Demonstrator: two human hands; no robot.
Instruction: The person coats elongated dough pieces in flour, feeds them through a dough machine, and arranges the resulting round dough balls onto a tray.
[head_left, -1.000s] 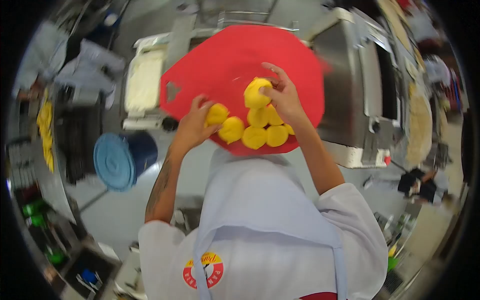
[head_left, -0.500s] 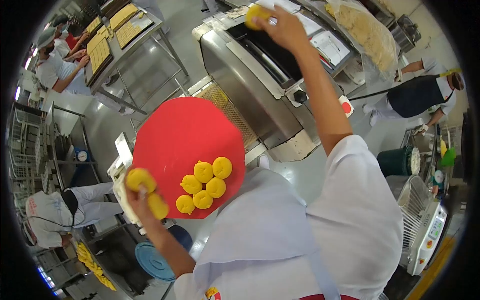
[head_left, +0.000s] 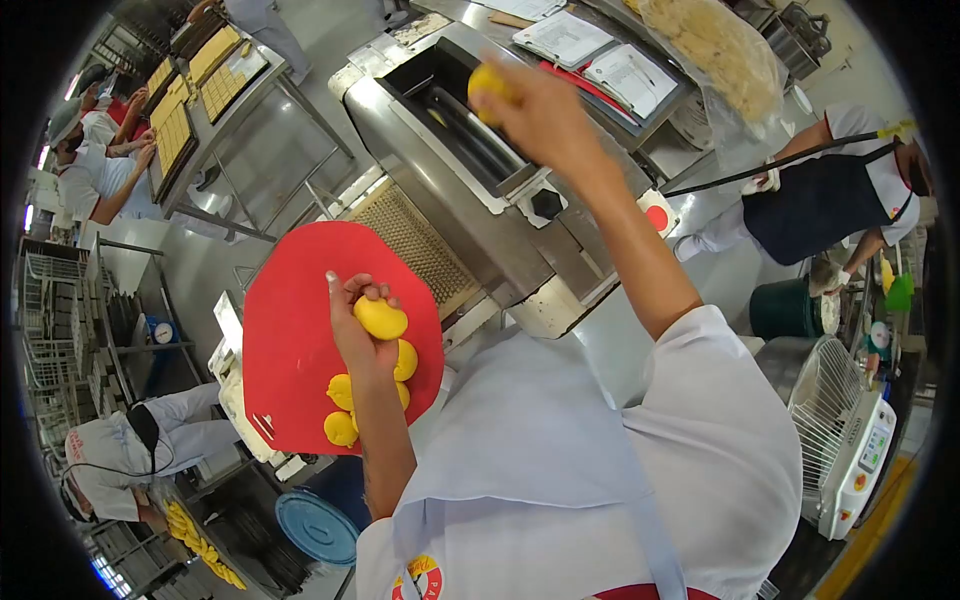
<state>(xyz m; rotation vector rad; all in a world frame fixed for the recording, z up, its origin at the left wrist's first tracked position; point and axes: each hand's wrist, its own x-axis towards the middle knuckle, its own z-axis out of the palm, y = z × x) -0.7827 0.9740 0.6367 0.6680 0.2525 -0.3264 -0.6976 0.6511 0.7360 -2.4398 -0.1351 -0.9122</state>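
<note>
Over the red sheet (head_left: pixel 290 330), my left hand (head_left: pixel 362 335) curls its fingers around a smooth yellow dough ball (head_left: pixel 381 319). Several more yellow dough balls (head_left: pixel 341 429) rest on the sheet, partly hidden beneath that hand and forearm. My right hand (head_left: pixel 548 112), slightly blurred, grips another yellow dough ball (head_left: pixel 490 92). It is above the dark roller opening (head_left: pixel 440 105) of a steel machine (head_left: pixel 440 190), apart from the rollers.
Clipboards with papers (head_left: pixel 630 75) lie behind the machine, beside a clear bag of pale yellow material (head_left: pixel 715 60). A metal table with dough trays (head_left: pixel 172 140) stands far left. Co-workers are on both sides. A blue lid (head_left: pixel 316 525) sits low at left.
My left hand has come from the sheet's left edge to over its middle; two dough pieces showed in it before, one now. My right hand has moved nearer along the roller opening. The view has shifted.
</note>
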